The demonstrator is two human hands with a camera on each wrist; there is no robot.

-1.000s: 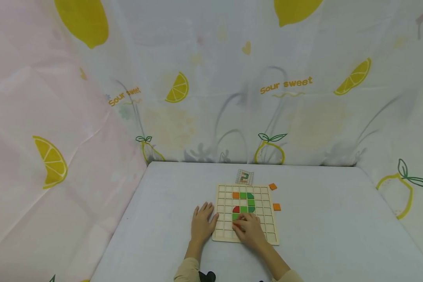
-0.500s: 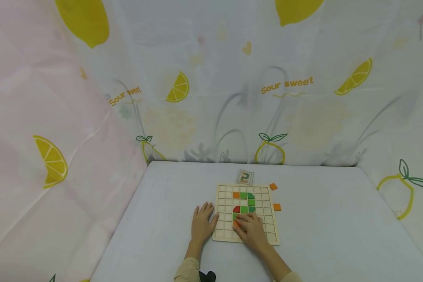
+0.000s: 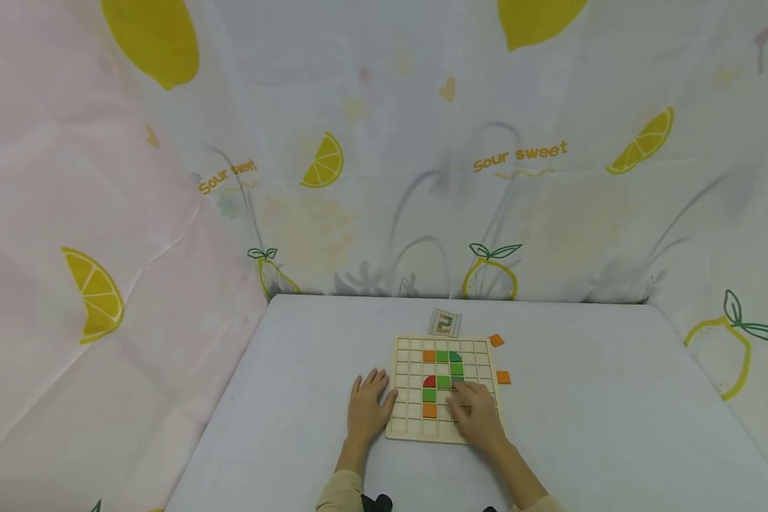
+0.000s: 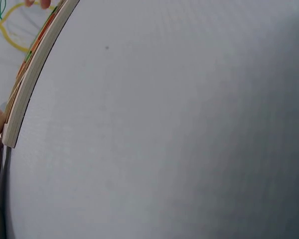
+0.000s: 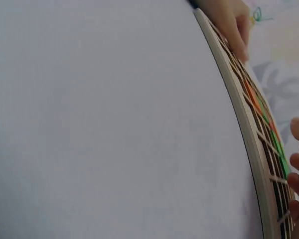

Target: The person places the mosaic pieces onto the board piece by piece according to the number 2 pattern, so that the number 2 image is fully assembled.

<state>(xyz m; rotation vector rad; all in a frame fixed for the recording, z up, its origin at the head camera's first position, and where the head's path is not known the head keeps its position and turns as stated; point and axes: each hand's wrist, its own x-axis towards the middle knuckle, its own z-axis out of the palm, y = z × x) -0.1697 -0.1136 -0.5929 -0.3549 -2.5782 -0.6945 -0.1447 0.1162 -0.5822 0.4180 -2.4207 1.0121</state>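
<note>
A wooden grid board [image 3: 409, 429] lies on the white table. Green tiles [image 3: 442, 357], a red rounded tile [image 3: 429, 382] and orange tiles [image 3: 429, 411] sit in its cells, forming a bent line. My left hand [image 3: 367, 407] rests at the board's left edge, fingers straight and thumb touching the frame. Over the right half of the board is my right hand [image 3: 478, 414], its fingers loosely bent with nothing visible between them; it partly covers a dark green tile [image 3: 459, 380]. In the right wrist view the fingertips [image 5: 298, 162] of that hand stand apart above the grid [image 5: 261, 199].
Behind the board lies a small pattern card [image 3: 445, 322] with a similar bent figure. Two loose orange tiles lie to the right, one near the far corner [image 3: 496, 340] and one beside the edge [image 3: 503, 377]. A lemon-print cloth [image 3: 384, 213] hangs behind the table [image 3: 320, 334].
My right hand has let go of the lower orange tile, now flat in its cell, and moved to the right. The left hand has stayed in place.
</note>
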